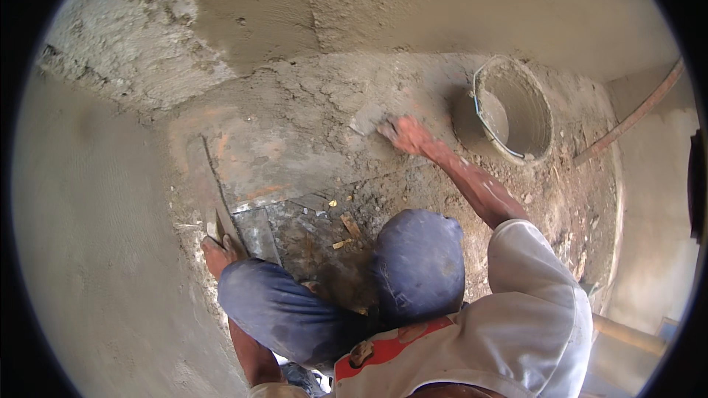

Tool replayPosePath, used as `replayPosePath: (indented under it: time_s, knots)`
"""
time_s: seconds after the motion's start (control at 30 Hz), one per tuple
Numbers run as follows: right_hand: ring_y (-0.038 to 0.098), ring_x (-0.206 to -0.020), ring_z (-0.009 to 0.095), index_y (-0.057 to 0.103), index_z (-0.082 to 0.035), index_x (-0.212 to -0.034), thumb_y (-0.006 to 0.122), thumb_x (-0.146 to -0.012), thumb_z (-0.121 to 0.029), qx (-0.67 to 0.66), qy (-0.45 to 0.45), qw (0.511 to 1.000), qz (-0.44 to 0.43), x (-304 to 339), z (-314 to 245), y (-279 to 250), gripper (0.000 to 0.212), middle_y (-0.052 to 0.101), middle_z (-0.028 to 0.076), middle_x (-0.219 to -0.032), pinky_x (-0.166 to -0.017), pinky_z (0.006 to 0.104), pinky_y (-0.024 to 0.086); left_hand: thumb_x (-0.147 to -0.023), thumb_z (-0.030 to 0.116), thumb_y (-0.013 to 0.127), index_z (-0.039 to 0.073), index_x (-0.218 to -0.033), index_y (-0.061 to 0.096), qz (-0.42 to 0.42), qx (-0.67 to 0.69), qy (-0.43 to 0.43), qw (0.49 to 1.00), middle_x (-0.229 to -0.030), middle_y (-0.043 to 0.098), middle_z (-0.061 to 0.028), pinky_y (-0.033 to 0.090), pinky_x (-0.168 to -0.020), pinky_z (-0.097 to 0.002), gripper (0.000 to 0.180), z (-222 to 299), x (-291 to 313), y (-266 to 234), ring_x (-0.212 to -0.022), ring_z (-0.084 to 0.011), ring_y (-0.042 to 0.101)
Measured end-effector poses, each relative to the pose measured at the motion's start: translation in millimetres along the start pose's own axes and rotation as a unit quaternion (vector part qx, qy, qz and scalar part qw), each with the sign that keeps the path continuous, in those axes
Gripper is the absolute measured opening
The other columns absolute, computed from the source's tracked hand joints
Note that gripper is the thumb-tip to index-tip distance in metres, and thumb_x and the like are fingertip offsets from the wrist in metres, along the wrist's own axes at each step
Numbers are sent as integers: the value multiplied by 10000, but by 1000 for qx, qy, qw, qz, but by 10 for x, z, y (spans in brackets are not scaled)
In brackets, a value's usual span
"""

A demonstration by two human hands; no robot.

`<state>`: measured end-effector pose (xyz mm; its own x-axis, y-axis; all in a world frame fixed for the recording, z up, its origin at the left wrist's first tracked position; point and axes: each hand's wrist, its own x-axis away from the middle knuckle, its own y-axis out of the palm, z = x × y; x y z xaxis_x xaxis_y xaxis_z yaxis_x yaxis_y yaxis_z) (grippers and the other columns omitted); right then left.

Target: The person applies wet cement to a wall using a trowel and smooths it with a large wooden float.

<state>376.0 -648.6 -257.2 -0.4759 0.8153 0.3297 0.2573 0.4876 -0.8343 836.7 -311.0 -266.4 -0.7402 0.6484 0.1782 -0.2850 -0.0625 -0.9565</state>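
At the left, beside my left knee, my left hand [219, 254] is closed round the near end of a long, flat, mortar-smeared board [209, 188]. The board has one dark straight edge and points away from me over the mortar-covered floor. My right hand [404, 135] reaches forward with its fingers closed on a trowel [366, 119]. The trowel's blade lies low against wet mortar [310, 110] at the foot of the far wall; its handle is hidden in the hand. A bucket [516, 110] with wet grey mortar inside tilts to the right of that hand.
Smooth plaster covers the left wall [88, 250]; the far wall [258, 7] is partly rough. Between my knees are a grey tile [256, 232], wood scraps [350, 225] and rubble. At the right, a reddish hose or bar [634, 110] leans near the bucket.
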Motion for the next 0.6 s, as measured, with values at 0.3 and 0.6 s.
replayPosePath:
  time_s: [0.3,0.6]
  knots:
    - [682,-916,479,662,17,-1082,665,-982,-346,36,-122,992,20,-121,-253,-676,376,697,291,-929,-794,545,533,-940,302,734,-26,-1176,524,8,-35,7,999,-1181,602,-307,516,-885,-581,455,-141,-69,101,-1061,-516,634]
    - [704,-881,426,644,-1,-1104,643,-1002,-336,95,-254,962,-33,1103,-1664,-2382,351,691,240,-948,-751,517,580,-927,283,740,-18,-1162,521,-11,-14,8,1000,-1190,598,-301,515,-896,-568,440,-134,-144,214,-1084,-517,624]
